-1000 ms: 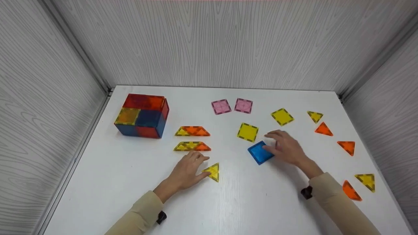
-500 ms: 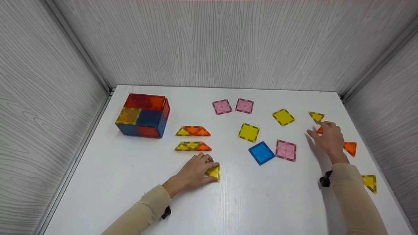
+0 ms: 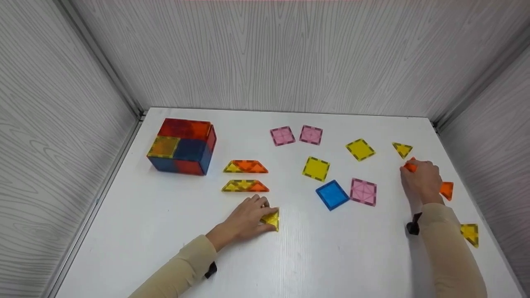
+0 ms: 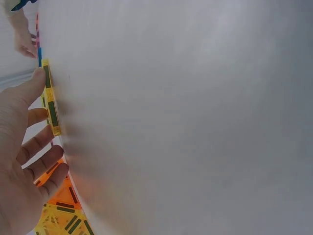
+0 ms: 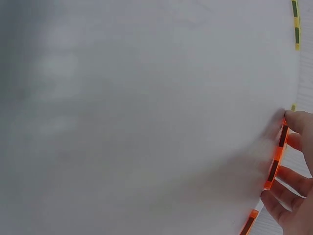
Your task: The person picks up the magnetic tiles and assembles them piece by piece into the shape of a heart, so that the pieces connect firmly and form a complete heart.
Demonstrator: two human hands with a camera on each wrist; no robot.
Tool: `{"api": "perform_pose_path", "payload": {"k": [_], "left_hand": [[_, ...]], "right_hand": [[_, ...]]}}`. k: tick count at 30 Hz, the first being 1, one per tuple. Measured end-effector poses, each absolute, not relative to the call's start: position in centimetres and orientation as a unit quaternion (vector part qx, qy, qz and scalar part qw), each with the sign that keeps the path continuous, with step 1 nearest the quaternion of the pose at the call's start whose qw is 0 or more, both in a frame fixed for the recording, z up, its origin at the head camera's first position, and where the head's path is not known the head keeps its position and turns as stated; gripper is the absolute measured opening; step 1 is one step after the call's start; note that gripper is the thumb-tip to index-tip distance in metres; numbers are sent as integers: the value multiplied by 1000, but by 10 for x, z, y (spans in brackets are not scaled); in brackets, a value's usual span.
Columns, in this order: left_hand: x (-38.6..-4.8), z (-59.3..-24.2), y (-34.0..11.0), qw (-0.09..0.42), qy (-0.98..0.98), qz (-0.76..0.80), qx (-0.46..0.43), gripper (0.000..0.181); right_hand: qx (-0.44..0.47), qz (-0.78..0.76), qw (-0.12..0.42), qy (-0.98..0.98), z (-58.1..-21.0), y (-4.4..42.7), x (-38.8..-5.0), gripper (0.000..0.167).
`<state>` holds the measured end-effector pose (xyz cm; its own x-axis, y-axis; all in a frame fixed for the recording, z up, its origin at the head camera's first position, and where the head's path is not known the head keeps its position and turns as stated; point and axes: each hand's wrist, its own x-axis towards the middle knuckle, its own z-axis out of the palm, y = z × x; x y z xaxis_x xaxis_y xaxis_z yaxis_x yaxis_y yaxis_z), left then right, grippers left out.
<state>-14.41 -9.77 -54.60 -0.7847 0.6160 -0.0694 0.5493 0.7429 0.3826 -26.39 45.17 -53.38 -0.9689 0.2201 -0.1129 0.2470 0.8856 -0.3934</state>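
In the head view, my left hand (image 3: 243, 220) pinches a yellow triangle magnetic tile (image 3: 272, 219) at the middle front of the table. The left wrist view shows the thumb and index finger on the edges of this yellow tile (image 4: 51, 105). Far to the right, my right hand (image 3: 425, 180) holds an orange triangle tile (image 3: 410, 167), partly covered by the fingers. Seen from the right wrist, that orange tile (image 5: 277, 159) is between thumb and fingers, low over the white surface. Just behind the right hand lies a small yellow triangle (image 3: 403, 149).
A block built of red, blue and yellow tiles (image 3: 188, 142) stands back left. Two yellow-orange trapezoid strips (image 3: 246, 167) lie before it. Pink squares (image 3: 363, 192), yellow squares (image 3: 316, 168) and a blue square (image 3: 332, 195) are spread mid-table. More triangles (image 3: 470, 234) lie along the right edge.
My right hand has left the blue square, uncovering a pink square beside it, moved right and taken hold of the orange triangle. My left hand has closed its fingers on the yellow triangle.
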Motion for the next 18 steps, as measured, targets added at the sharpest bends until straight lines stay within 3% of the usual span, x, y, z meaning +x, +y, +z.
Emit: {"api": "perform_pose_path", "payload": {"k": [7,13,18], "left_hand": [[-145,-545,-97,85,928,179,316,57],[-146,-545,-94,76,930,171,316,58],[-145,-545,-90,64,932,167,316,58]], "right_hand": [[113,-226,6,968,-529,438,-262,61],[37,-236,-53,970,-522,405,-249,50],[-28,-240,-65,968,-514,365,-231,44]]}}
